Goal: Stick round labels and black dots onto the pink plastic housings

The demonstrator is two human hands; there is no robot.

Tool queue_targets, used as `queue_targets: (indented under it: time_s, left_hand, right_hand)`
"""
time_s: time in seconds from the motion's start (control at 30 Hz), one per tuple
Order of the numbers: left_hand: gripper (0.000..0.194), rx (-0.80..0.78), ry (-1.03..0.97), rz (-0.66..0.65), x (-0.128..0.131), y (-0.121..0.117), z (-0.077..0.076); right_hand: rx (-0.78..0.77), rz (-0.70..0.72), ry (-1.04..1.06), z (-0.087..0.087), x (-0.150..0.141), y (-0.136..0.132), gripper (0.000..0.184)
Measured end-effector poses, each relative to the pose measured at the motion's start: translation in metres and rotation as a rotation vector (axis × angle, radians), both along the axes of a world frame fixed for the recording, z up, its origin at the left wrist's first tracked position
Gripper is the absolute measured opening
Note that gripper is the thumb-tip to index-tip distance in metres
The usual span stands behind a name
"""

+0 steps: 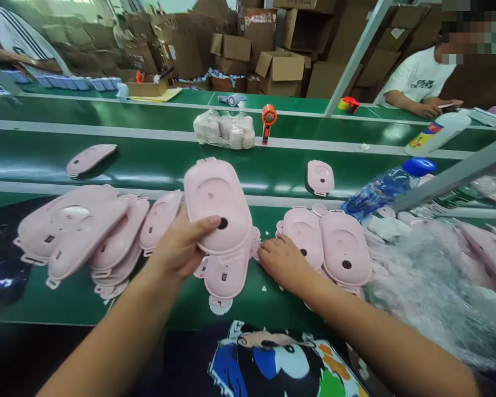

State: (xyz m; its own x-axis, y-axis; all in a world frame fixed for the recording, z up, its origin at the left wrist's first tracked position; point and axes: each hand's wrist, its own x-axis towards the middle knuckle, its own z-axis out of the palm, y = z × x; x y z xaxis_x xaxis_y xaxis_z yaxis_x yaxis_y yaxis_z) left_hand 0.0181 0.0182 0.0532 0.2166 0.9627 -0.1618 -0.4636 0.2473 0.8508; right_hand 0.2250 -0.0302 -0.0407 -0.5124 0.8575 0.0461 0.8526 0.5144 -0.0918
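Observation:
In my left hand (184,242) is a pale pink plastic lid (217,190), oval with a shallow recess and a black dot, gripped at its lower left with the thumb on top. A second pink lid (231,275) with a small dark rectangular opening lies flat beneath it. My right hand (284,262) is low over the table, fingers bent together at the left edge of a pink lid (303,231); what its fingertips hold, if anything, is hidden. Beside that lies another black-dotted lid (346,245). Leftward, overlapping pink lids (70,220) form a pile.
Clear plastic bags (430,286) heap at the right, near a blue-capped bottle (380,187) and a slanted metal post (458,171). Single lids (320,176) lie on the green belt (157,162). A wrapped bundle (223,129) and orange handheld fan (268,121) stand beyond. A person sits across.

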Motion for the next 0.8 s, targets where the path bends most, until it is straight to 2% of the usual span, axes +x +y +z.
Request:
queue_targets:
  time_s: [0.03,0.1,0.17,0.23,0.27,0.3,0.37,0.4,0.47,0.57,0.67,0.73,0.8]
  left_hand:
    - [0.065,-0.054,-0.016,-0.011,-0.002,-0.002,-0.005]
    - [0.066,-0.149,-0.058,-0.011,-0.003,-0.007,-0.014]
    - [0.069,-0.187,-0.076,-0.007,-0.001,-0.012,-0.021]
    - [0.073,-0.173,-0.057,-0.033,0.002,-0.018,-0.026]
    - [0.073,-0.159,-0.045,-0.061,0.005,-0.021,-0.028]
    - [0.071,-0.15,-0.033,-0.101,0.007,-0.024,-0.029]
    - [0.065,-0.138,-0.027,-0.184,0.011,-0.029,-0.029]
    - [0.062,-0.129,-0.041,-0.222,0.012,-0.03,-0.028]
    - [0.06,-0.104,-0.109,-0.28,0.014,-0.032,-0.025]
    - [0.06,-0.07,-0.157,-0.296,0.015,-0.033,-0.023]
    - [0.05,-0.056,-0.015,-0.212,0.017,-0.037,-0.027]
    - [0.046,-0.04,0.033,-0.163,0.018,-0.037,-0.03]
    - [0.046,-0.007,0.034,-0.108,0.019,-0.025,-0.029]
  right_hand:
    - [0.002,0.003,-0.011,0.0,-0.001,0.0,0.019]
    - [0.012,-0.02,-0.004,0.012,0.001,0.0,0.023]
    - [0.099,-0.122,0.084,0.039,0.006,-0.002,0.023]
    - [0.352,-0.274,0.325,0.07,0.01,-0.006,0.019]
    - [0.476,-0.268,0.405,0.083,0.01,-0.009,0.019]
    - [0.534,-0.189,0.426,0.094,0.01,-0.012,0.021]
    - [0.543,0.037,0.362,0.107,0.008,-0.016,0.027]
    - [0.511,0.134,0.304,0.109,0.007,-0.017,0.029]
    - [0.471,0.207,0.226,0.108,0.007,-0.019,0.032]
    - [0.38,0.165,0.182,0.104,0.009,-0.023,0.04]
    - [0.307,0.167,0.148,0.106,0.01,-0.03,0.043]
    - [0.361,0.142,0.16,0.109,0.012,-0.034,0.038]
    - [0.476,0.028,0.252,0.109,0.017,-0.038,0.036]
